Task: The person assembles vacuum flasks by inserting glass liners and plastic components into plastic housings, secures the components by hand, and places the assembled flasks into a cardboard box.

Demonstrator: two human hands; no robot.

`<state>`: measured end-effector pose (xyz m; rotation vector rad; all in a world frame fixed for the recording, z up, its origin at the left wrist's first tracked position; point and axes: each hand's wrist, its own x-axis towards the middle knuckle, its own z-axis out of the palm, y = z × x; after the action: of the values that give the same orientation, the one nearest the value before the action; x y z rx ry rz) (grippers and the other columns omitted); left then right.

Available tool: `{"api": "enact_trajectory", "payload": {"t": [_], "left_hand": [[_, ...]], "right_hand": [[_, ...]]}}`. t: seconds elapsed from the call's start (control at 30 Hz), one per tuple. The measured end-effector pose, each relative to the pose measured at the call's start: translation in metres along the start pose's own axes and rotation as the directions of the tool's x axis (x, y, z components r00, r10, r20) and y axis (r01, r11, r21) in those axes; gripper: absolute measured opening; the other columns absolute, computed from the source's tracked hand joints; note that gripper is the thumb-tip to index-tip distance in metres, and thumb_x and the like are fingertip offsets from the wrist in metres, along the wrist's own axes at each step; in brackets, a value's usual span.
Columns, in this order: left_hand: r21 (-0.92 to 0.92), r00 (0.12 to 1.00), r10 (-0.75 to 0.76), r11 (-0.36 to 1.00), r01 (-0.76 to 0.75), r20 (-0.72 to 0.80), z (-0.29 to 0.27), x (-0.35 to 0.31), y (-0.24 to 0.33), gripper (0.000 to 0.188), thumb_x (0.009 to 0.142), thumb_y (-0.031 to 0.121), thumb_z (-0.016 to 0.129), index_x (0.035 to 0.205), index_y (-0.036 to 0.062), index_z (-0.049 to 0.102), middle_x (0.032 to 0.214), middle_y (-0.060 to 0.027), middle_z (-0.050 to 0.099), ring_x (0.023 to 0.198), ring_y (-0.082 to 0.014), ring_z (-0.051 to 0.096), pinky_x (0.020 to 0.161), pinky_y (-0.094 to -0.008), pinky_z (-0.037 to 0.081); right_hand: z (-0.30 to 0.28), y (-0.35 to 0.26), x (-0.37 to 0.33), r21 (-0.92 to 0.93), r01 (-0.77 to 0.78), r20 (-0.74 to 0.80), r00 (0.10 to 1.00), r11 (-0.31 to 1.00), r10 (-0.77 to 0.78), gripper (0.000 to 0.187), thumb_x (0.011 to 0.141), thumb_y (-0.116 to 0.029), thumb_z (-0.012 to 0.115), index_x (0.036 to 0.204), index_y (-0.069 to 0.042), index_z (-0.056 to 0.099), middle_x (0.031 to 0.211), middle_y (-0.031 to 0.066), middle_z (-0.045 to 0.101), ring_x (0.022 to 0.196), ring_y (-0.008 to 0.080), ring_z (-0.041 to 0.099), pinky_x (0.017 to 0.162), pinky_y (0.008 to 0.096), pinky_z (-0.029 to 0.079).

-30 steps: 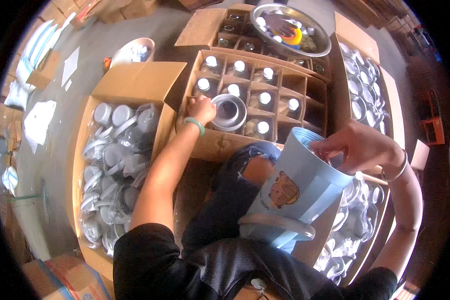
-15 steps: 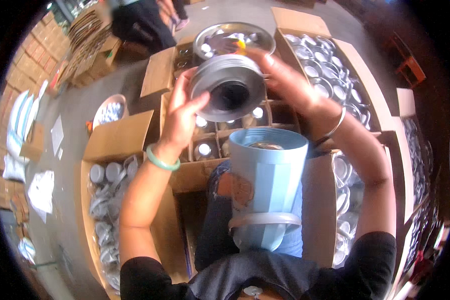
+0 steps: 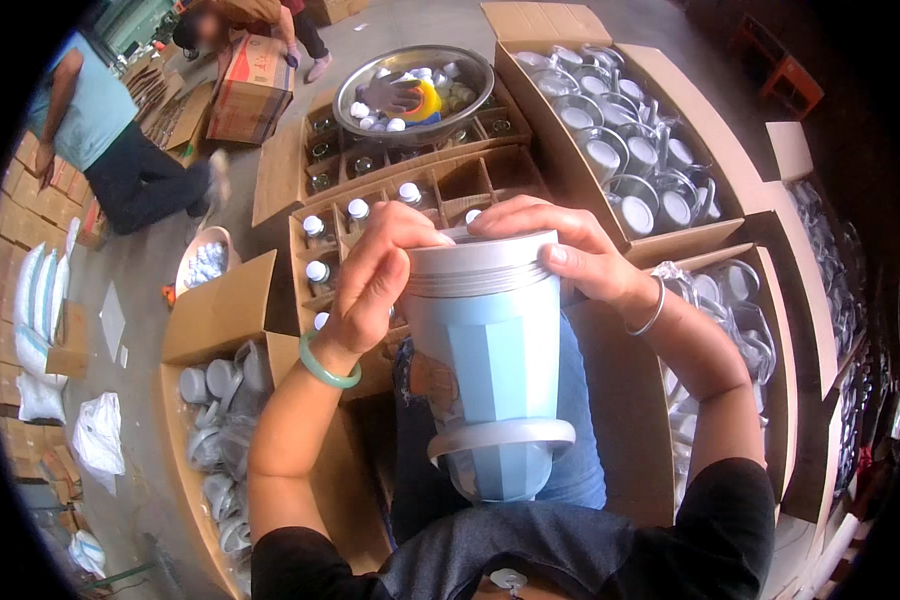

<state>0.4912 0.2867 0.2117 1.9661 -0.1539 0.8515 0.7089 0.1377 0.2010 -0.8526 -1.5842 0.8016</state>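
A tall light-blue faceted container (image 3: 500, 360) stands between my thighs, tilted toward me, with a pale grey hoop handle (image 3: 505, 437) around its lower part. The ridged grey screw collar (image 3: 482, 268) sits on its upper rim. My left hand (image 3: 375, 275) is curled around the collar's left side, fingers over the top edge. On the opposite side my right hand (image 3: 575, 245) grips the same collar, thumb against its outer wall. The collar's opening is mostly hidden by my fingers.
A divided carton (image 3: 295, 262) with white-capped bottles lies beyond my hands. Behind it, a metal basin (image 3: 485, 75) holds small white caps, a glove and a yellow ring. Open boxes of grey lids (image 3: 642, 150) flank me. Two people are at far left.
The grey collar came down from above, turned over, and now rests on the blue container. Both hands lowered with it. A person in light blue has come into view at left.
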Motion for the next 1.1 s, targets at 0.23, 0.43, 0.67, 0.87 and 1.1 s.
{"api": "enact_trajectory", "payload": {"t": [0.23, 0.43, 0.67, 0.87, 1.1], "left_hand": [[0.108, 0.998, -0.031, 0.994, 0.025, 0.060, 0.005, -0.002, 0.014, 0.038, 0.103, 0.030, 0.039, 0.106, 0.0019, 0.064, 0.099, -0.0087, 0.058, 0.096, -0.0231, 0.050, 0.090, -0.0344, 0.038], [0.199, 0.990, -0.104, 0.976, 0.083, 0.100, 0.018, 0.011, 0.049, 0.034, 0.101, 0.024, 0.043, 0.115, 0.0032, 0.065, 0.098, -0.0096, 0.056, 0.092, -0.0238, 0.049, 0.086, -0.0360, 0.038], [0.148, 0.995, -0.098, 0.984, 0.102, -0.033, 0.021, -0.001, 0.025, 0.039, 0.102, 0.028, 0.040, 0.104, 0.0022, 0.070, 0.100, -0.0101, 0.057, 0.090, -0.0229, 0.051, 0.087, -0.0353, 0.040], [-0.398, 0.870, -0.476, 0.828, 0.394, -0.130, 0.018, -0.029, -0.037, 0.058, 0.103, 0.041, 0.030, 0.143, 0.0000, 0.043, 0.151, -0.0179, 0.038, 0.142, -0.0301, 0.031, 0.118, -0.0416, 0.023], [-0.589, 0.881, -0.419, 0.662, 0.463, 0.222, 0.016, -0.013, -0.055, 0.075, 0.100, 0.058, 0.025, 0.147, 0.0007, 0.035, 0.151, -0.0166, 0.038, 0.141, -0.0275, 0.034, 0.118, -0.0426, 0.024]], "right_hand": [[0.000, 0.012, -0.003, 0.137, 0.012, 0.032, 0.999, 0.990, -0.017, 0.051, 0.094, -0.042, 0.053, 0.120, 0.000, 0.067, 0.125, 0.0180, 0.061, 0.122, 0.0299, 0.053, 0.105, 0.0425, 0.039], [0.010, 0.034, -0.006, 0.459, -0.006, -0.015, 1.000, 0.889, 0.015, 0.061, 0.096, -0.046, 0.039, 0.121, 0.004, 0.064, 0.130, 0.0199, 0.058, 0.125, 0.0314, 0.051, 0.110, 0.0424, 0.034], [0.025, 0.001, -0.003, 0.427, -0.321, -0.136, 0.902, 0.845, 0.411, 0.065, 0.101, -0.048, 0.031, 0.121, 0.005, 0.062, 0.133, 0.0203, 0.057, 0.123, 0.0316, 0.054, 0.113, 0.0433, 0.031], [0.028, -0.061, 0.005, -0.358, -0.116, -0.205, 0.978, 0.926, 0.044, 0.059, 0.103, -0.041, 0.031, 0.131, 0.005, 0.053, 0.132, 0.0236, 0.057, 0.128, 0.0318, 0.052, 0.110, 0.0456, 0.034], [0.048, -0.072, 0.028, -0.598, 0.114, 0.073, 0.994, 0.793, -0.087, 0.060, 0.103, -0.044, 0.033, 0.127, 0.006, 0.057, 0.138, 0.0261, 0.050, 0.132, 0.0379, 0.047, 0.108, 0.0465, 0.038]]}}
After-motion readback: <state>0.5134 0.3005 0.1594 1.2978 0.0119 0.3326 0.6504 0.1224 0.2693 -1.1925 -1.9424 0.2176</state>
